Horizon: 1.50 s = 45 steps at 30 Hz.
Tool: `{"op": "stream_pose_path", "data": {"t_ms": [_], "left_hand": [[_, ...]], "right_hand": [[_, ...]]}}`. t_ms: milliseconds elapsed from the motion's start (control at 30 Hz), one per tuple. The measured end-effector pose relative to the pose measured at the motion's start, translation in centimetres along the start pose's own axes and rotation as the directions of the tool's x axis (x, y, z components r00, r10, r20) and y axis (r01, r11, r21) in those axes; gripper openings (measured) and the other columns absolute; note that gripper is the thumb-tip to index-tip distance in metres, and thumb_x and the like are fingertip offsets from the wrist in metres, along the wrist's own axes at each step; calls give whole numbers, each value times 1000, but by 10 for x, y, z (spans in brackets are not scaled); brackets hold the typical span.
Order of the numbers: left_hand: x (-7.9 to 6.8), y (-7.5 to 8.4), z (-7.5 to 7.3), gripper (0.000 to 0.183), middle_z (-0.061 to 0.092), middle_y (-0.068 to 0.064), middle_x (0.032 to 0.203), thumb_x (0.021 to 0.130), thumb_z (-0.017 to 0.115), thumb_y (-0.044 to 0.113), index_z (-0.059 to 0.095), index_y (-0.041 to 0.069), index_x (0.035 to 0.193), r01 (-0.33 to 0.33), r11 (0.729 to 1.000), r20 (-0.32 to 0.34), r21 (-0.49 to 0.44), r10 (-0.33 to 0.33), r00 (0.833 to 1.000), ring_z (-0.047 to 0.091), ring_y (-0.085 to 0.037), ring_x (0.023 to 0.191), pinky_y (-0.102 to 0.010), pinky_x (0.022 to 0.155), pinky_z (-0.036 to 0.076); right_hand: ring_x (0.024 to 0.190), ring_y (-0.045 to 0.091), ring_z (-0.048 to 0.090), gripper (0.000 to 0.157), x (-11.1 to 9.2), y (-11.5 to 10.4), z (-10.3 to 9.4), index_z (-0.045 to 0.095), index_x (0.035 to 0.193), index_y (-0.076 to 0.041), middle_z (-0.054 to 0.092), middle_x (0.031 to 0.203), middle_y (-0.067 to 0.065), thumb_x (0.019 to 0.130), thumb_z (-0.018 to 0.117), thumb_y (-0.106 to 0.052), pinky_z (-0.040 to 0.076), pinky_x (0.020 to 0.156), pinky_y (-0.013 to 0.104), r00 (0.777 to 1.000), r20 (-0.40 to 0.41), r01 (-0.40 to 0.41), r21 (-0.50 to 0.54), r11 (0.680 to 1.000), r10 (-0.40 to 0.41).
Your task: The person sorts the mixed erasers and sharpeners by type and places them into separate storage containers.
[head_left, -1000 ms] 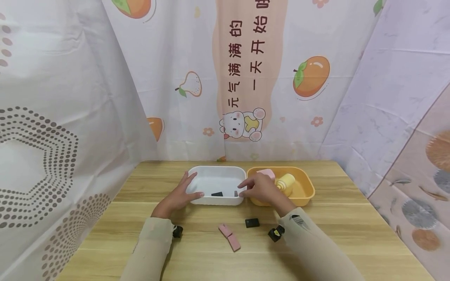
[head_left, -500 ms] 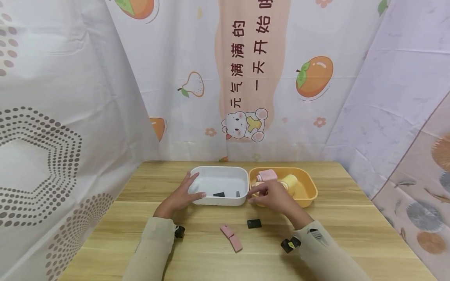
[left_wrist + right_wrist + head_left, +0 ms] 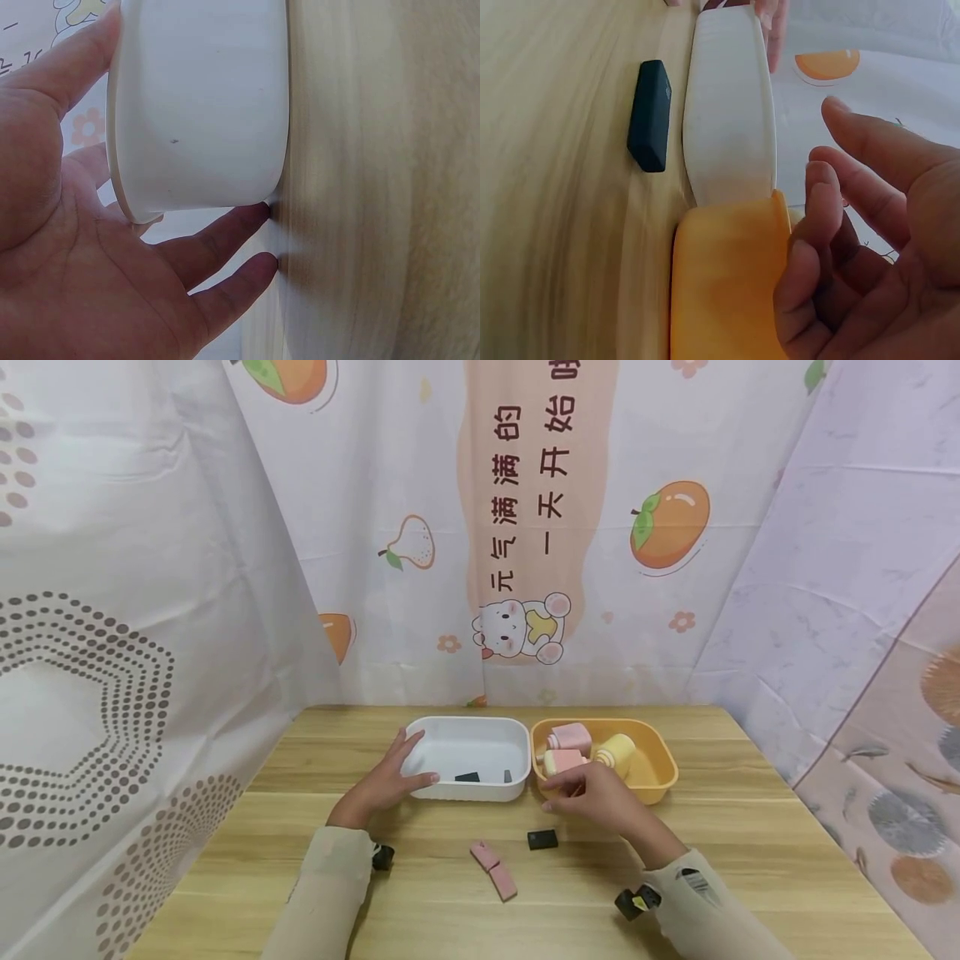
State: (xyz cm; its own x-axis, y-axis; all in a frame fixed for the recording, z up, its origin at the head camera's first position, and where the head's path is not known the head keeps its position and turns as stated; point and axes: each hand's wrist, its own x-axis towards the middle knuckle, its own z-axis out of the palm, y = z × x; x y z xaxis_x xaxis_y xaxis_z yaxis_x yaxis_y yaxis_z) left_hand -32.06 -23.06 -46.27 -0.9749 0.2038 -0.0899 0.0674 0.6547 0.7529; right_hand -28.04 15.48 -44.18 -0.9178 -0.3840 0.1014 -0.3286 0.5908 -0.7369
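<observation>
My left hand (image 3: 384, 782) touches the left end of the white tray (image 3: 465, 791), thumb at the front rim and fingers spread along the end. The left wrist view shows its fingertips reaching down to the table beside the tray wall (image 3: 202, 105). A black piece (image 3: 468, 777) and a small grey piece (image 3: 507, 776) lie inside. My right hand (image 3: 600, 797) hovers before the orange tray (image 3: 662, 787), holding nothing; thumb and index finger are apart, the other fingers loosely bent. Nearest to it on the table lies a black block (image 3: 542, 839).
Two pink blocks, one (image 3: 484, 856) touching the other (image 3: 503, 883), lie at the table's middle. The orange tray holds a pink bottle-shaped toy (image 3: 573, 737), a pink and cream one (image 3: 562, 763) and a yellow one (image 3: 619, 752). A printed curtain (image 3: 420, 652) hangs behind the table.
My right hand has left the white tray's right end and moved right and toward me, past the orange tray's front edge. The left hand stays at the white tray.
</observation>
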Motion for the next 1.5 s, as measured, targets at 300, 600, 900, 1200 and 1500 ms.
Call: {"op": "stream_pose_path", "data": {"t_ms": [300,600,900,1200,1500], "left_hand": [[0,1,-2,94,-17,-7,174,94,74,48,16,32,167,-3,1000,2,9,3,1000,-2,-46,159,-79,117,11],[2,0,1,93,-17,-7,174,94,73,48,16,33,167,-11,1000,2,14,11,1000,-1,-45,160,-78,117,12],[3,-1,1,94,-17,-6,174,94,73,49,16,35,167,5,1000,5,12,-6,1000,-2,-47,159,-79,116,11],[1,-2,0,94,-18,-7,174,95,73,48,15,32,167,1,1000,10,5,-1,1000,-3,-47,159,-79,117,11],[1,-2,-1,94,-18,-8,174,95,72,48,15,31,167,-20,1000,11,-6,20,1000,-2,-46,159,-78,118,12]], "right_hand": [[73,13,55,28,-7,13,0,82,110,-15,68,83,-5,84,88,-26,46,60,23,998,48,38,34,999,-40],[77,14,57,28,-10,28,-1,81,111,-14,70,88,-2,87,85,-28,48,61,24,988,151,-27,94,995,13],[77,17,57,33,-8,40,3,81,110,-17,69,87,0,83,88,-35,48,60,26,979,192,-96,115,989,73],[62,14,56,31,-8,43,7,82,109,-18,68,75,1,81,89,-31,45,51,27,970,227,-115,115,987,87],[58,10,53,25,-9,42,11,82,105,-18,66,71,0,82,89,-24,40,48,23,966,252,-93,106,990,64]]}}
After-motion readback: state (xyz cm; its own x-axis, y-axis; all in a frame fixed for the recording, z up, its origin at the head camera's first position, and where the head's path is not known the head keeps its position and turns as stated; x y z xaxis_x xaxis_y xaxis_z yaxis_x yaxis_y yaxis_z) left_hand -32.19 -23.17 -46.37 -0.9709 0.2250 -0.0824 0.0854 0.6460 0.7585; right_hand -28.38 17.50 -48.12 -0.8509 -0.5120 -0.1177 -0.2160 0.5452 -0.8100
